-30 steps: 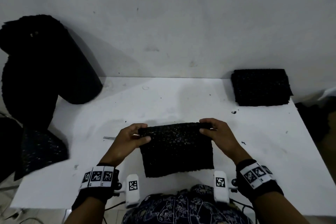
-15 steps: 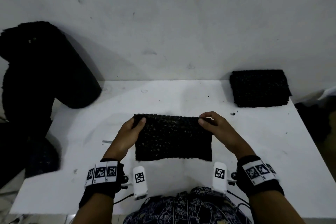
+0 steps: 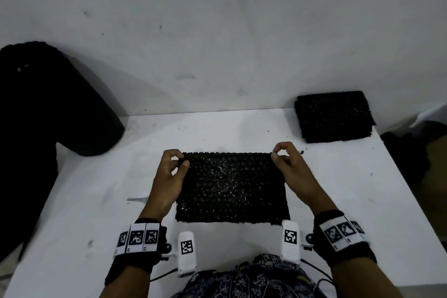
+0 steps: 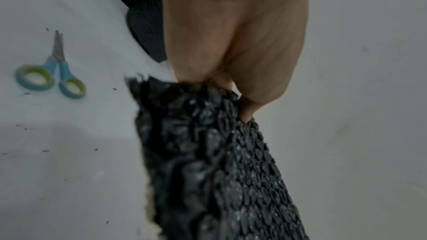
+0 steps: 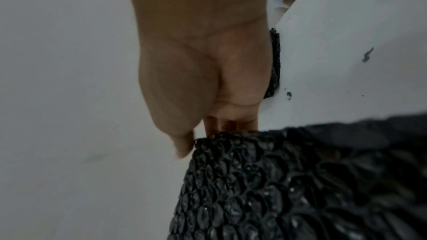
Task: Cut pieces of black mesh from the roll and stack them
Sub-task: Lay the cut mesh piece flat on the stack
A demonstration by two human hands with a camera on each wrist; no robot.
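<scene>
Mesh piece (image 3: 231,186) hung pinched at its top corners by my left hand (image 3: 169,176) and right hand (image 3: 291,169); a loose pinch could drop it short of the stack (image 3: 335,116).

I am working in a plain makeshift workshop, at a white table (image 3: 338,176) that is standing against a bare, scuffed white wall (image 3: 217,31). A big black mesh roll (image 3: 72,109) is leaning at the table's far left corner, a stack (image 3: 333,116) of cut pieces is sitting at its far right corner, and small scissors (image 4: 50,74) are lying among black clippings. Marker bands are sitting on both my wrists, so a recording is running.
</scene>
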